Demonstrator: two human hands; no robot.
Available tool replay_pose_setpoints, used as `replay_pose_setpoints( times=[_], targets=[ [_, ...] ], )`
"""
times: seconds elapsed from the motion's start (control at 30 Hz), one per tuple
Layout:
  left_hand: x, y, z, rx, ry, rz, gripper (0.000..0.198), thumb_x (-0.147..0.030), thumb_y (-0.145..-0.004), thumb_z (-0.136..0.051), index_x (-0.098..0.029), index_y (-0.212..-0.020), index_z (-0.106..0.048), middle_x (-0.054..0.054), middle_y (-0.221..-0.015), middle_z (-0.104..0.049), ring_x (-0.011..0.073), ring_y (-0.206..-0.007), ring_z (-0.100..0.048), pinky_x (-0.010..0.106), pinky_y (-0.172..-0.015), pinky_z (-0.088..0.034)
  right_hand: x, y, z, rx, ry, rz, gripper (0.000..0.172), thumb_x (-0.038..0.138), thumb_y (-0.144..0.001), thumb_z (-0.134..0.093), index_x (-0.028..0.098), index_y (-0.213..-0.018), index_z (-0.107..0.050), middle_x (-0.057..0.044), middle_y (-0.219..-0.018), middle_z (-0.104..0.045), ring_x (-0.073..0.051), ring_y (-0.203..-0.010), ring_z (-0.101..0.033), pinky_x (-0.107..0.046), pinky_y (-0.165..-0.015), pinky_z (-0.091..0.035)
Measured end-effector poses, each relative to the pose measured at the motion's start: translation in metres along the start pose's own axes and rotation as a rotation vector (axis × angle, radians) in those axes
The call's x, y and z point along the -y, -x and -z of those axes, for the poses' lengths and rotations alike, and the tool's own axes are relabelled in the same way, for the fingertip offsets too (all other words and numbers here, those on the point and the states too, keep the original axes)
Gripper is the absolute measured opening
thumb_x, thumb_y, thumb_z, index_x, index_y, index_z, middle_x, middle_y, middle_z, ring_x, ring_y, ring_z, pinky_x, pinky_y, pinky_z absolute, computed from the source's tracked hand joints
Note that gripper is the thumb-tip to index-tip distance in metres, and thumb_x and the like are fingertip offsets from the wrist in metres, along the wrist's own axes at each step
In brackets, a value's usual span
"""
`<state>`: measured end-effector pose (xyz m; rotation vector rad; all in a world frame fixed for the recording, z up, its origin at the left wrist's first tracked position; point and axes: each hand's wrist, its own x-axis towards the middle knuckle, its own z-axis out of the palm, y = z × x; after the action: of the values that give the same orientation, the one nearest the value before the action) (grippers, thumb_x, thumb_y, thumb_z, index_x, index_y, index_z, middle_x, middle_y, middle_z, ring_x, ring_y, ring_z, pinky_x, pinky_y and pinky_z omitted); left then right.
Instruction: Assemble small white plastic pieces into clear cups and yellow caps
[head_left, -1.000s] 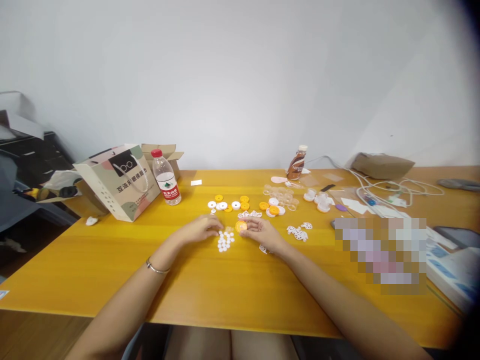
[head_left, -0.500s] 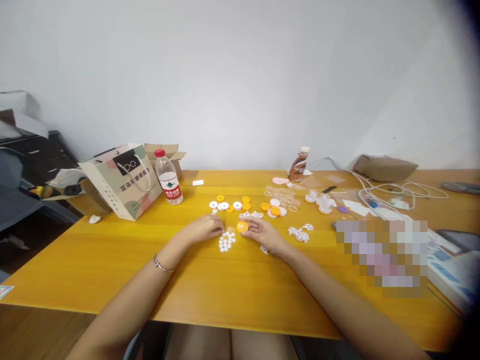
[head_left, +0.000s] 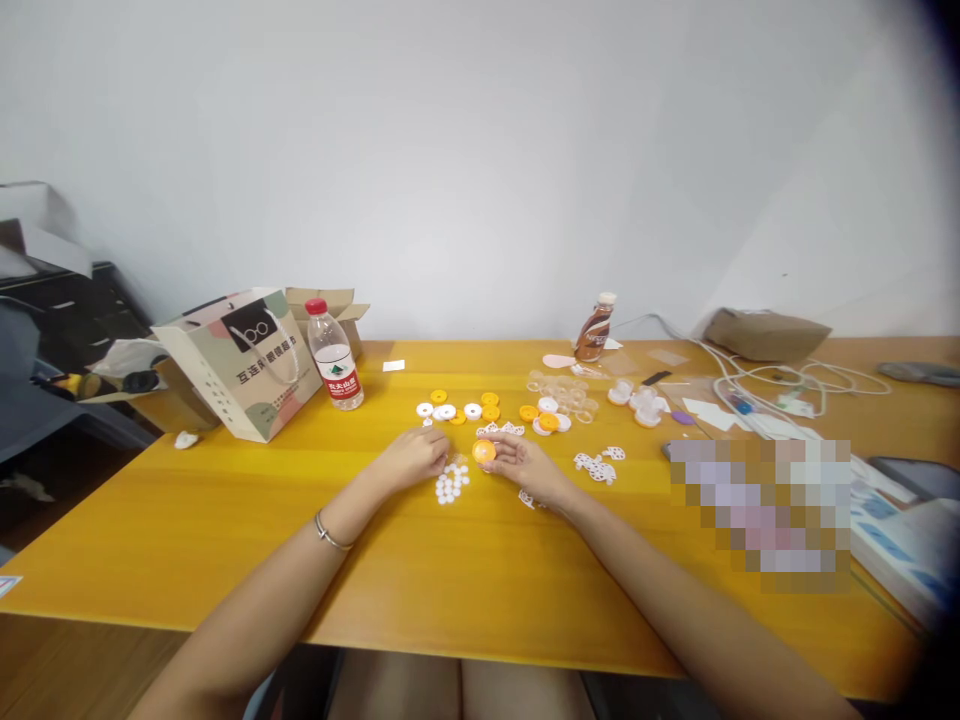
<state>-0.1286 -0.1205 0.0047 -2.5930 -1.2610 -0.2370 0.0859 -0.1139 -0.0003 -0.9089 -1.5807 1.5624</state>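
Observation:
My right hand (head_left: 529, 470) grips a round orange piece (head_left: 484, 452) with a paler middle, thumb and fingers at its right edge. My left hand (head_left: 415, 457) is closed, its fingertips together beside the small white discs (head_left: 448, 488); whatever they pinch, if anything, is hidden. Just beyond the orange piece lie white lace-like cutouts (head_left: 501, 430), and more white cutouts (head_left: 597, 467) are to the right of my right hand. Farther back are white rings (head_left: 424, 410) and orange discs (head_left: 490, 412), some overlapping.
A paper bag (head_left: 259, 390) and a red-capped water bottle (head_left: 334, 365) stand at the left. Clear plastic rings (head_left: 574, 392), clear cups (head_left: 646, 404) and a brown drink bottle (head_left: 594, 330) are at the back right. White cables (head_left: 731, 385) run across the right side.
My left hand has moved slightly, its fingertips still next to the white discs. The orange piece stays in my right hand. The whole view has shifted a little.

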Motion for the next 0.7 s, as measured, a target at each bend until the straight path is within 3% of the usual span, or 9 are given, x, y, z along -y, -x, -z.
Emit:
replay_pose_setpoints(
  times=[0.23,0.37,0.57,0.7],
  targets=[
    [-0.001,0.003,-0.001,-0.015,0.125,0.129,0.009,-0.017,-0.078,-0.042,-0.017,-0.076,-0.051,0.003,-0.073,-0.058,0.0139,-0.066,-0.052,0.022,-0.058,-0.035,0.003,0.002,-0.001,0.002,0.006,-0.016,0.044,0.023,-0.061,-0.068,0.018,-0.102,-0.056,-0.002,-0.084,-0.060,-0.011,-0.076,-0.057,-0.032,-0.084,-0.041],
    [-0.004,0.005,-0.001,-0.049,0.358,0.245,0.005,-0.019,-0.076,-0.044,-0.018,-0.076,-0.049,-0.001,-0.064,-0.056,0.0103,-0.056,-0.050,0.020,-0.054,-0.034,0.003,0.002,-0.001,0.002,0.008,-0.010,0.044,0.024,-0.061,-0.068,0.018,-0.103,-0.056,-0.002,-0.085,-0.060,-0.012,-0.076,-0.057,-0.033,-0.084,-0.041],
    [-0.016,0.001,-0.001,-0.206,0.680,0.330,0.007,-0.020,-0.073,-0.048,-0.016,-0.068,-0.047,-0.002,-0.062,-0.056,0.0084,-0.055,-0.051,0.018,-0.054,-0.038,0.002,0.002,-0.002,-0.001,0.011,-0.003,0.043,0.026,-0.061,-0.068,0.018,-0.102,-0.056,-0.003,-0.085,-0.061,-0.013,-0.077,-0.058,-0.034,-0.085,-0.042],
    [-0.024,0.000,-0.008,-0.187,0.918,0.342,0.009,-0.023,-0.073,-0.052,-0.015,-0.070,-0.048,0.000,-0.066,-0.061,0.0101,-0.058,-0.057,0.019,-0.054,-0.043,0.001,0.002,-0.002,-0.004,0.010,0.004,0.043,0.027,-0.062,-0.067,0.018,-0.103,-0.055,-0.003,-0.085,-0.062,-0.013,-0.079,-0.059,-0.035,-0.085,-0.042]
  ],
)
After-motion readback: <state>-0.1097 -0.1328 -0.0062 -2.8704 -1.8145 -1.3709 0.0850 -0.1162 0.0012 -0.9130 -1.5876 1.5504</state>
